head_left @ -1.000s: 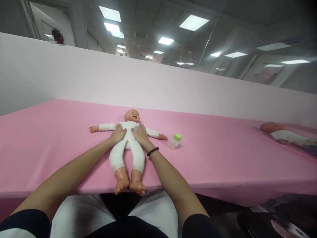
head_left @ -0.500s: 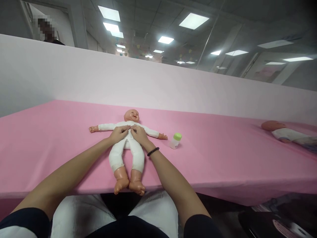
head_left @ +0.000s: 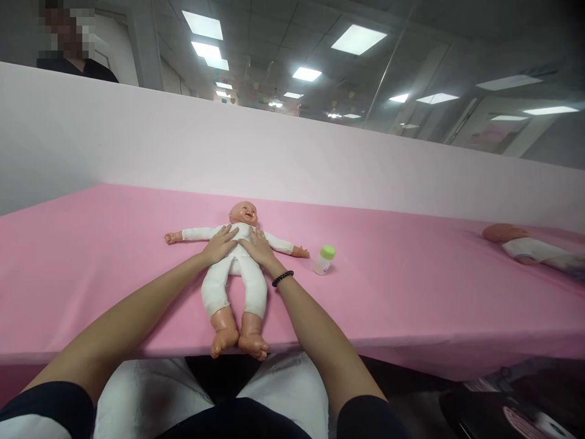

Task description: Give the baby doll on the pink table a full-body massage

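A baby doll (head_left: 234,281) with a white cloth body lies on its back, head away from me and feet at the table's near edge. My left hand (head_left: 221,245) rests flat on one side of its torso, fingers stretched out. On the other side of the torso lies my right hand (head_left: 257,246), also flat with fingers spread; a dark beaded bracelet (head_left: 282,278) circles that wrist. Neither hand grips anything. Just right of the doll's outstretched arm stands a small clear bottle (head_left: 324,261) with a green cap.
Pink cloth covers the table (head_left: 402,292). At the far right lies a second doll (head_left: 534,249). A low white wall (head_left: 274,155) with glass above it runs along the back. Behind it at upper left is a person (head_left: 75,68).
My hands have opened from curled fingers near the middle of the doll's chest to lying flat and slightly apart. The person behind the wall has moved left and appears larger.
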The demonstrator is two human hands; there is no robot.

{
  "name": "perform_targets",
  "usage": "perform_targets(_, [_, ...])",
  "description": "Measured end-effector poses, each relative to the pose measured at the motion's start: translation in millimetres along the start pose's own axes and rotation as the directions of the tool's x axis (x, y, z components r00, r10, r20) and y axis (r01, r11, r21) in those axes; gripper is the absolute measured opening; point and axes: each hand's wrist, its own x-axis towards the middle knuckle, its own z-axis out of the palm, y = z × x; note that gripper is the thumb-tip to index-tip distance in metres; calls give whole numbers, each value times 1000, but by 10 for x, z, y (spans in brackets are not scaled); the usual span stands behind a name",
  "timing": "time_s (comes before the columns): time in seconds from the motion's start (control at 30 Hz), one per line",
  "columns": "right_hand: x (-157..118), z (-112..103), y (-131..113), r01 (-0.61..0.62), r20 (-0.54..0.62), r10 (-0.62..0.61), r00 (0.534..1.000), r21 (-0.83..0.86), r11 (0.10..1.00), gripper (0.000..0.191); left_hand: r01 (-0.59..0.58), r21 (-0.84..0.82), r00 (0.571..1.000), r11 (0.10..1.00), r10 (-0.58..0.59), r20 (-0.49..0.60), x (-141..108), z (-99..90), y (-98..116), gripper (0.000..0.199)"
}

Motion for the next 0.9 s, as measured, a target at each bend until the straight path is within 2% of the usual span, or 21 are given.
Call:
perform_targets(0.07, [-33,-11,-32,-35,-48,36,998,12,999,90,46,-2,999,999,-46,-25,-29,-35,56,70])
perform_targets(0.13, [-79,-31,-70,-49,-116,50,992,11,999,84,63,-1,995,998,-63,-81,-68,-81,128,66])
perform_targets(0.3, [-147,-79,-105,-50,-320,33,947,-46,998,34,61,-22,956,998,-65,-286,-172,-191,264,41])
perform_targets(0.37, [-130,-71,-81,45,-341,-58,938,-47,998,31,15,-80,944,997,-40,-328,-198,-209,268,40])
perform_targets(0.47, [-85,-37,-32,274,-267,-258,929,24,962,34,-149,-205,952,967,84,-296,-204,-203,219,42])
perform_targets(0.57, [-48,-16,9,371,-118,-361,925,74,926,43,-262,-259,960,930,223,-172,-173,-169,137,47])
perform_targets(0.73, [8,-43,33,318,82,-316,945,-8,948,64,-305,-162,952,939,307,-10,-96,-104,12,62])
perform_targets(0.8, [29,-50,30,266,130,-257,958,-58,962,68,-275,-104,959,956,281,43,-68,-83,-32,67])
perform_targets(0.9, [50,-43,21,178,139,-165,977,-86,980,71,-189,-22,978,982,190,84,-37,-55,-76,70])
